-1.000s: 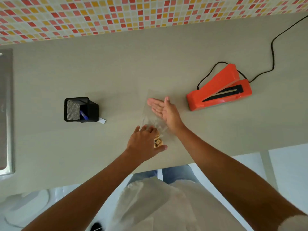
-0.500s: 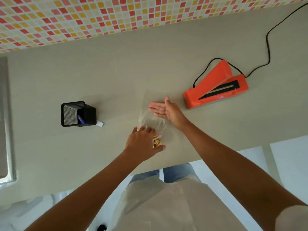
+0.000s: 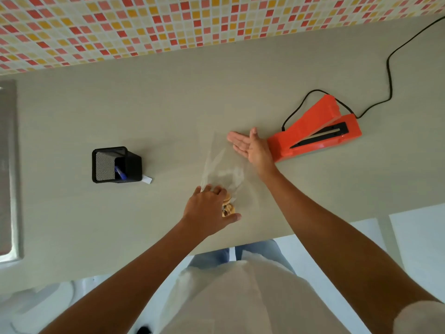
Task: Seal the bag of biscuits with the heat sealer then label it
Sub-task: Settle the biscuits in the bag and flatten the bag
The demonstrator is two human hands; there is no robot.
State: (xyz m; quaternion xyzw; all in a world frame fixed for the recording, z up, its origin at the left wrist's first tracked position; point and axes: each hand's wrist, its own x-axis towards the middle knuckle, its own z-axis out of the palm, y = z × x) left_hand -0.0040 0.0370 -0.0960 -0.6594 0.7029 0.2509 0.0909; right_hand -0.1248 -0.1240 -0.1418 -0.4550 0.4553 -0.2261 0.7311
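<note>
A clear plastic bag (image 3: 222, 165) lies flat on the grey counter (image 3: 168, 112), with biscuits (image 3: 227, 207) bunched at its near end. My left hand (image 3: 208, 209) rests palm-down on that near end, partly covering the biscuits. My right hand (image 3: 250, 147) stands on its edge, fingers straight, at the bag's far right edge. The orange heat sealer (image 3: 315, 132) sits just right of that hand with its lid raised. A small white label (image 3: 147, 180) lies beside a black pen holder.
A black mesh pen holder (image 3: 115, 165) with a blue pen stands left of the bag. The sealer's black cord (image 3: 390, 75) runs to the back right. A steel sink rim (image 3: 9, 169) is at the far left. The counter's front edge is close to my body.
My right hand has slid along the bag away from me, toward its far end. My left hand stays pressed on the biscuit end.
</note>
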